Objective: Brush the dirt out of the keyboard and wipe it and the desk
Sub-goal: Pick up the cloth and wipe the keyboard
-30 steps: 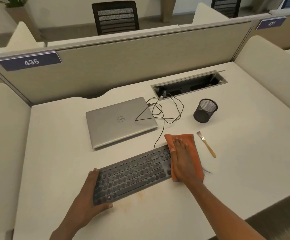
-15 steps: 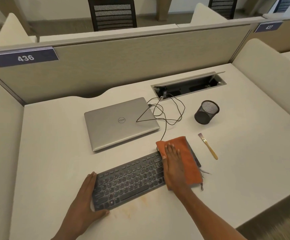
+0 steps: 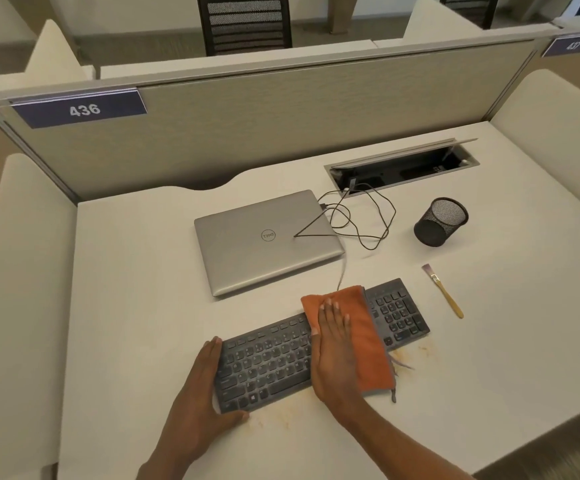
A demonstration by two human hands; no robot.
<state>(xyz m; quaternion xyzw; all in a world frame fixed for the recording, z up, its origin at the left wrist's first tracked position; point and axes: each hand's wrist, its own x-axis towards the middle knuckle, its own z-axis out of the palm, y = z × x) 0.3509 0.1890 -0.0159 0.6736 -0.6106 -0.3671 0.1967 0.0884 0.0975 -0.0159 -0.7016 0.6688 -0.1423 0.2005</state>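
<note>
Right grip (image 3: 333, 355), palm flat, presses the cloth (image 3: 368, 327) across the keyboard (image 3: 268, 368); left grip (image 3: 202, 389), flat too, braces its left end. Brush (image 3: 442, 291) lies to its right, likely finished with; smears (image 3: 281, 424) on the desk (image 3: 143, 306) by its near edge look unwiped.

Open bench (image 3: 136, 306) lies left of the keyboard (image 3: 268, 368). Behind it sit the laptop (image 3: 257, 244) and a loose cable (image 3: 394, 213). To the right are a brush (image 3: 449, 299) and a mesh cup (image 3: 437, 226).

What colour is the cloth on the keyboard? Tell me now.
The cloth is plain orange; the head view, the only one, shows it clearly.
</note>
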